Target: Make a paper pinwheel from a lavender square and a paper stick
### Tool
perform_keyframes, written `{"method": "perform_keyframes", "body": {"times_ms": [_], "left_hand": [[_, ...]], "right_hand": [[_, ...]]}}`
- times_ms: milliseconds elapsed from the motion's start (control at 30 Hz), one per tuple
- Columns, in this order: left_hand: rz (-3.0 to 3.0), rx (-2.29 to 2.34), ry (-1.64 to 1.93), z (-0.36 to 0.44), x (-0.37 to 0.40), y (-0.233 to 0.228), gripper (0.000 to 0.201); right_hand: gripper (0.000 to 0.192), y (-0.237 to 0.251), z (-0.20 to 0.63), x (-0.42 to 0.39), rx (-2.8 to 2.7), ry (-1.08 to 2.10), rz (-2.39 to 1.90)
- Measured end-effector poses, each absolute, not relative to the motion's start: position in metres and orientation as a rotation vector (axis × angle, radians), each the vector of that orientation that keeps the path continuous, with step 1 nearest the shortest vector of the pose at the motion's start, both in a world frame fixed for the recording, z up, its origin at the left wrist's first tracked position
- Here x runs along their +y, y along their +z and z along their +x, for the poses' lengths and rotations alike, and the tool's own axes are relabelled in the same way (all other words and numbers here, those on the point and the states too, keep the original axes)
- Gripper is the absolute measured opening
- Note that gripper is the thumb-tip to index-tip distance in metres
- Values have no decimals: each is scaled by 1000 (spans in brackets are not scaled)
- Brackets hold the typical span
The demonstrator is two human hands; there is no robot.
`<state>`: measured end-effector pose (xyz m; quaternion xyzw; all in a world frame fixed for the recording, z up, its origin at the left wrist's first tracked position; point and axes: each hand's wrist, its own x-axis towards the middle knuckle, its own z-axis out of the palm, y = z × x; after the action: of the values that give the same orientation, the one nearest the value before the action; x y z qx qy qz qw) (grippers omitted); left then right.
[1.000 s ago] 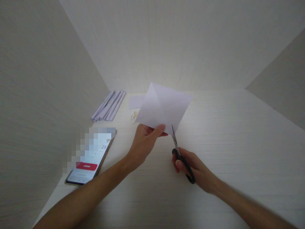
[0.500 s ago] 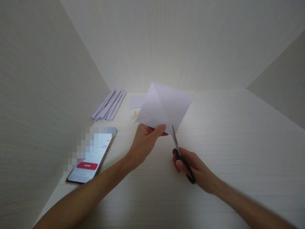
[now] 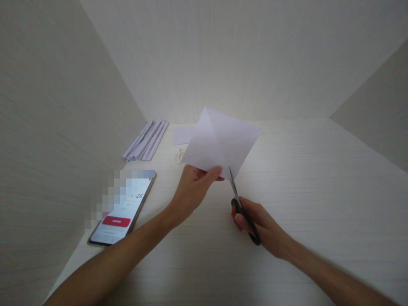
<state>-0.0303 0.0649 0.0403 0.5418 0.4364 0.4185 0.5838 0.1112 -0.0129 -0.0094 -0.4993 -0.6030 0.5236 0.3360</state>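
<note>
Two hands in use above the pale tabletop (image 3: 312,178). White paper sheet (image 3: 219,142) is pinched at its lower edge by the left hand (image 3: 194,189), held up off the surface, creases visible. Black-handled scissors (image 3: 241,209) are gripped by the right hand (image 3: 259,225), blade tips touching the sheet's bottom edge. Phone (image 3: 123,210) is lying left; folded paper strips (image 3: 146,140) are stacked behind it.

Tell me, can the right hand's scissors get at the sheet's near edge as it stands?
Probably yes. The scissors in the right hand already point at the white sheet, blade tips at its near edge beside the left hand, with nothing between.
</note>
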Motion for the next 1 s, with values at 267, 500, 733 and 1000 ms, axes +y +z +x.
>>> {"method": "perform_keyframes", "body": {"times_ms": [267,500,733,1000], "left_hand": [[1253,1035,986,-30,63,43,15],[1234,1037,994,-30,65,42,14],[1232,1025,1005,-30,65,41,15],[1237,1043,998,-30,64,39,16]], "right_hand": [[38,-10,112,-14,-1589,1347,-1315],[40,-9,111,-13,-1597,1325,-1333],[42,-10,110,-14,-1584,1341,-1333],[42,-13,110,-14,-1570,1345,-1358]]}}
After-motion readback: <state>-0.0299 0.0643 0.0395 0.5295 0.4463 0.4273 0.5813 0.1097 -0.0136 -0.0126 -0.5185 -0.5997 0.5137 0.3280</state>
